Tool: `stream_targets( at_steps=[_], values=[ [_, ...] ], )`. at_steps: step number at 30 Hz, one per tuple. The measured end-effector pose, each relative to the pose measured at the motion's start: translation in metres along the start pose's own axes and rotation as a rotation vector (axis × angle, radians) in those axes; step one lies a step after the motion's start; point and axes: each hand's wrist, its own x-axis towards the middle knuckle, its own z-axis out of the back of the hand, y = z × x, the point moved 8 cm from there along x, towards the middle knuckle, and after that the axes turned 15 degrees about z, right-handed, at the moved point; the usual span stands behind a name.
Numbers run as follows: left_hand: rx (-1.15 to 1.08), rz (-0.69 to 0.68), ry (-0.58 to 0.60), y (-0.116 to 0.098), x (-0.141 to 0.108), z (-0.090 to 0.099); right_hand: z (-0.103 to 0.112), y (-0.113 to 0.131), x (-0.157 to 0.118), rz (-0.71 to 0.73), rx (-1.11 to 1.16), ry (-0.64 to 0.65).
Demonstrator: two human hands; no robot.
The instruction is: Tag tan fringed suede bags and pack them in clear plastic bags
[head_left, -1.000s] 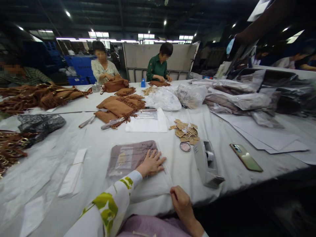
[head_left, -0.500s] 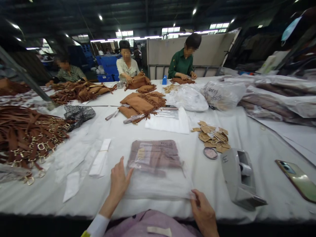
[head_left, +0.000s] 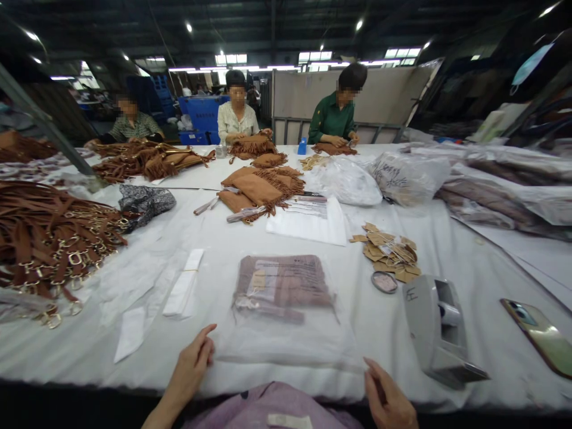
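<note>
In front of me a clear plastic bag [head_left: 286, 348] lies flat on the table, with a folded brown fringed bag [head_left: 297, 280] inside it. A tan tag [head_left: 258, 280] shows through the plastic. My left hand [head_left: 193, 360] is just off the bag's lower left edge, forefinger stretched out and the other fingers loosely bent, holding nothing. Beyond the lower right corner rests my right hand [head_left: 388, 394], apart from the plastic, its fingers part-bent and empty.
A grey tape dispenser [head_left: 422, 328] and a phone [head_left: 538, 336] lie to the right, below a heap of tan tags [head_left: 393, 253]. Brown straps [head_left: 49, 238] pile up at the left, beside folded white sheets [head_left: 183, 285]. Brown fringed bags [head_left: 263, 189] lie farther back, where several people work.
Both hands have let go of the plastic bag. My left hand drew back down and left off its side, and my right hand moved right and down from its corner.
</note>
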Motion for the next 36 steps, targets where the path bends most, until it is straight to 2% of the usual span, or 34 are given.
stream_targets(
  at_steps=[3, 5, 8, 11, 15, 17, 19, 22, 24, 25, 27, 30, 32, 36],
  values=[
    [0.259, -0.289, -0.134, -0.009, 0.001, 0.012, -0.001, -0.019, 0.012, 0.050, -0.057, 0.058],
    [0.418, -0.437, -0.133, -0.019, 0.008, 0.004, -0.010, -0.027, 0.026, 0.150, -0.090, 0.107],
    [0.567, -0.587, -0.093, -0.038, 0.022, -0.014, -0.028, -0.033, 0.048, 0.297, -0.093, 0.176],
    [0.658, -0.715, -0.010, -0.060, 0.033, -0.028, -0.047, -0.032, 0.065, 0.419, -0.053, 0.265],
    [0.658, -0.948, 0.245, -0.078, 0.024, -0.037, -0.066, -0.021, 0.065, 0.633, 0.202, 0.414],
    [0.564, -1.033, 0.307, -0.078, 0.012, -0.033, -0.069, -0.019, 0.057, 0.652, 0.370, 0.448],
    [0.451, -1.057, 0.294, -0.074, -0.002, -0.028, -0.067, -0.020, 0.049, 0.598, 0.489, 0.431],
    [0.327, -0.975, 0.198, -0.063, -0.017, -0.026, -0.056, -0.014, 0.047, 0.523, 0.571, 0.341],
    [0.235, -0.850, 0.152, -0.057, -0.018, -0.026, -0.048, -0.005, 0.053, 0.475, 0.618, 0.301],
    [0.190, -0.789, 0.141, -0.056, -0.017, -0.026, -0.045, -0.004, 0.058, 0.407, 0.646, 0.288],
    [0.089, -0.627, 0.132, -0.055, -0.007, -0.024, -0.047, -0.010, 0.070, 0.150, 0.716, 0.254],
    [-0.112, -0.245, 0.099, -0.048, 0.020, -0.016, -0.060, -0.031, 0.075, -0.348, 0.799, 0.172],
    [-0.234, -0.046, 0.076, -0.044, 0.030, -0.012, -0.070, -0.036, 0.074, -0.540, 0.839, 0.138],
    [-0.224, -0.031, -0.033, -0.059, 0.033, -0.008, -0.074, -0.038, 0.073, -0.685, 0.790, 0.047]
  ],
)
